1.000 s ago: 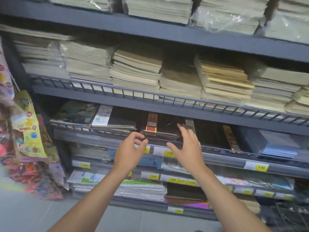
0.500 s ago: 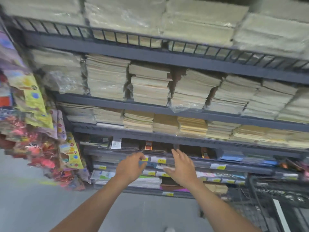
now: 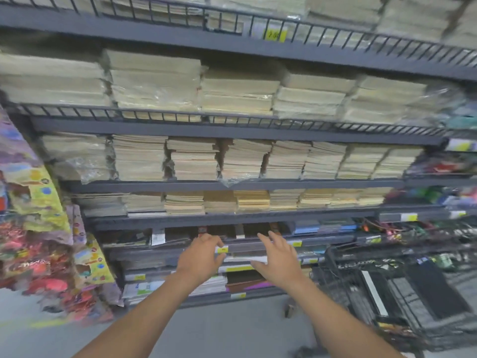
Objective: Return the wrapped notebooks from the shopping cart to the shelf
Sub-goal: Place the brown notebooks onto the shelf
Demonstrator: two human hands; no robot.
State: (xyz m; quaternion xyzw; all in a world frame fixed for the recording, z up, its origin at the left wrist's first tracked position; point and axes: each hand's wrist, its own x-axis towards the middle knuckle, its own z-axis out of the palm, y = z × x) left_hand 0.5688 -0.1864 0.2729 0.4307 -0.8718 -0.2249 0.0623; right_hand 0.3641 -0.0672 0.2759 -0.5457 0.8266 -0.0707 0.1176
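Left hand [image 3: 200, 257] loosely curled, right hand [image 3: 277, 257] spread, both empty, held before dark shelf [image 3: 232, 220]; black shopping cart [image 3: 387, 293] at right, contents blurred, possibly notebooks.

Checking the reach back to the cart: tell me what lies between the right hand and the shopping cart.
Head view: nothing. Only shelf edges with yellow price tags show behind the gap from the right hand to the shopping cart.

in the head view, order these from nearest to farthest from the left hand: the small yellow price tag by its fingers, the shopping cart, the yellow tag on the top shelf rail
1. The small yellow price tag, just right of the left hand at its fingertips.
2. The shopping cart, low on the right, beyond the right hand.
3. The yellow tag on the top shelf rail, far above both hands.
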